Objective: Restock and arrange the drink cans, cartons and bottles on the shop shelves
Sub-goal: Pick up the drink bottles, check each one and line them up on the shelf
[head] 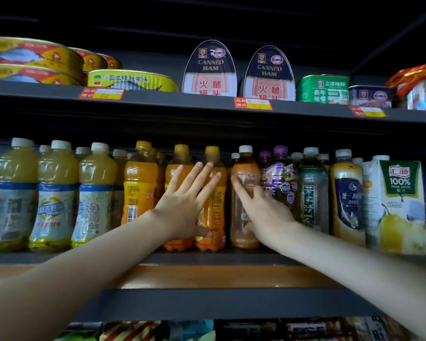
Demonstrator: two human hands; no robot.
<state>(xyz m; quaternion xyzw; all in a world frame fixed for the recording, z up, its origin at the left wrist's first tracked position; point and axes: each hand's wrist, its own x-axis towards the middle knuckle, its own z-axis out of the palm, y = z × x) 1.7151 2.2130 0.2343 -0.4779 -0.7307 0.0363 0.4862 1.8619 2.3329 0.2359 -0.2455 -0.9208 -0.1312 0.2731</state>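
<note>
A shop shelf (59, 259) holds a row of upright drink bottles. My left hand (182, 207) lies flat with its fingers spread over two orange soda bottles (217, 205), the thumb low on the right one. My right hand (263, 212) holds the amber tea bottle (246, 168) beside them. Its index finger runs up the front, the thumb is low on the front, and the other fingers tuck between this bottle and a purple-capped bottle (279, 173).
Several pale yellow juice bottles (57, 188) stand at the left, with a third orange bottle (139, 183) beside them. A green tea bottle (312, 193), a navy-labelled bottle (347, 198) and a pear juice carton (399, 205) stand right. Canned ham (210, 67) and fish tins (32, 57) fill the shelf above.
</note>
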